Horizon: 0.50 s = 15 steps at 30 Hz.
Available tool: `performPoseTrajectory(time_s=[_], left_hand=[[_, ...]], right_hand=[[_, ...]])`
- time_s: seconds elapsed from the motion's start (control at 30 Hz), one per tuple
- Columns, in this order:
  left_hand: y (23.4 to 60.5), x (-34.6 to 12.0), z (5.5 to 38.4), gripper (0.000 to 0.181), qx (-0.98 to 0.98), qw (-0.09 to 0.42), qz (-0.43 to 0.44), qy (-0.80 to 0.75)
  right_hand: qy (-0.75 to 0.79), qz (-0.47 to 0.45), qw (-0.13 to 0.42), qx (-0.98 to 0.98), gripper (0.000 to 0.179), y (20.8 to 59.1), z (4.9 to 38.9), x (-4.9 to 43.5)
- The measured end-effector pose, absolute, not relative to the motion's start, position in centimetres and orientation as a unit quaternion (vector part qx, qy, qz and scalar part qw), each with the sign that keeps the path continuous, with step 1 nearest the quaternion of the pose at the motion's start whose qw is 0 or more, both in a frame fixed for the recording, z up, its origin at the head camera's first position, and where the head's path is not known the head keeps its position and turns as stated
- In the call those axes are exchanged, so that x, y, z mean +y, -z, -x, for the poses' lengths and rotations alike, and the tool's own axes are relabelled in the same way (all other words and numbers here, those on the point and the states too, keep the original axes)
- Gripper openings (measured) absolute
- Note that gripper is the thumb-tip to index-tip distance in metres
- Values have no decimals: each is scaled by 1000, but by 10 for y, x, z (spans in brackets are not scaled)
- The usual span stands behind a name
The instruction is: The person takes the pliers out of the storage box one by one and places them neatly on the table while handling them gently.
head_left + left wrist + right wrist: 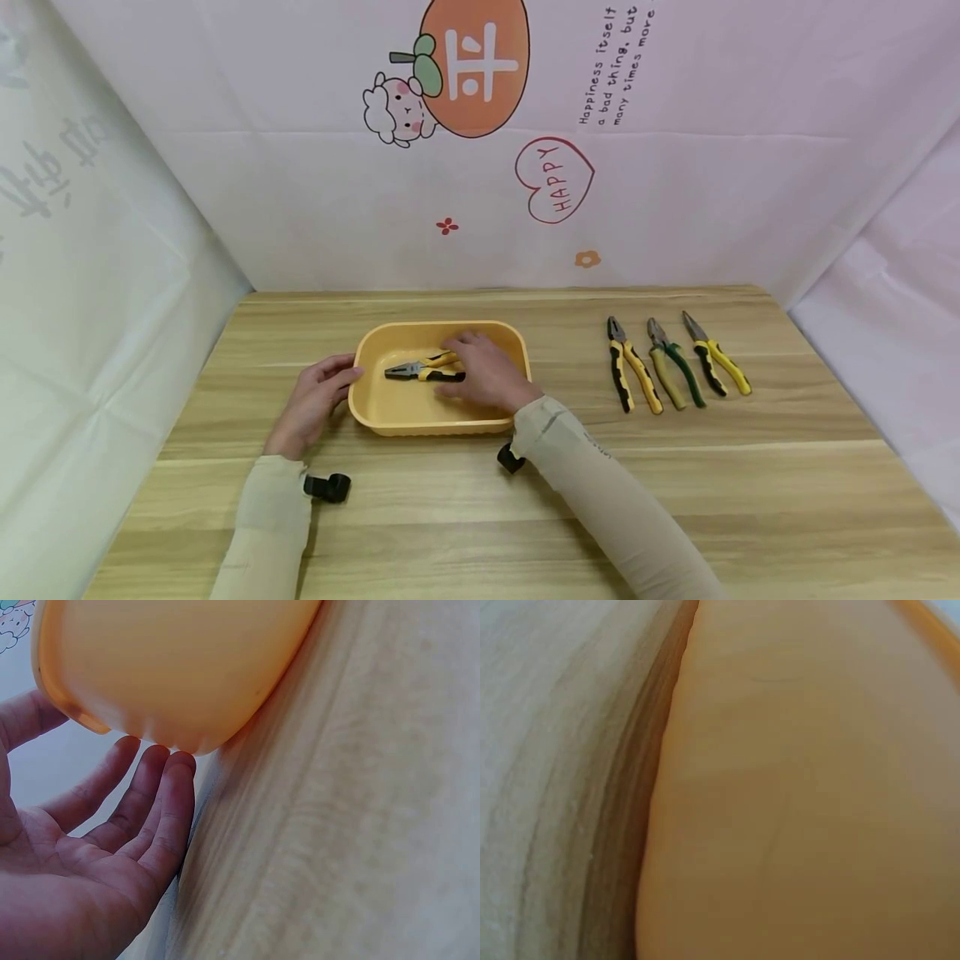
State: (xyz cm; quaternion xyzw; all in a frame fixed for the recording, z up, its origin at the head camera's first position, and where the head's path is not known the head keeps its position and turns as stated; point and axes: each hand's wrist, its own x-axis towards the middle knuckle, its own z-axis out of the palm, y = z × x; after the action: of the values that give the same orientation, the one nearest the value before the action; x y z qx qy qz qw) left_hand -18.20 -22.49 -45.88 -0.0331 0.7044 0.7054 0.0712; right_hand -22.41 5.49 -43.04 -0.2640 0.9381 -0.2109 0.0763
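A yellow plastic tray (pixel 405 428) stands on the table, and a pair of pliers (pixel 405 370) with yellow-and-black handles lies inside it. My right hand (pixel 487 373) reaches into the tray over the handle ends, thumb and fingers spread to either side; the handle tips are hidden beneath it. At the tray's left end, my left hand (pixel 315 400) holds the wall, its thumb at the rim and its fingertips against the outside, as the left wrist view shows. In the right wrist view only the tray's outer wall (pixel 795 787) and the tabletop appear.
To the tray's right lie three more tools in a row: yellow-and-black pliers (pixel 632 367), green-handled pliers (pixel 675 365) and yellow-and-black long-nose pliers (pixel 716 357). A printed white cloth (pixel 337 217) hangs behind the wooden table (pixel 420 517).
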Motion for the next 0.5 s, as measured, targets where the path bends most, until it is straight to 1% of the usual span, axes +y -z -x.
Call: performPoseTrajectory(time_s=[0.5], left_hand=[[459,-223,182,51,703,67,32,-707]], right_hand=[[175,260,70,947,78,437,225,53]])
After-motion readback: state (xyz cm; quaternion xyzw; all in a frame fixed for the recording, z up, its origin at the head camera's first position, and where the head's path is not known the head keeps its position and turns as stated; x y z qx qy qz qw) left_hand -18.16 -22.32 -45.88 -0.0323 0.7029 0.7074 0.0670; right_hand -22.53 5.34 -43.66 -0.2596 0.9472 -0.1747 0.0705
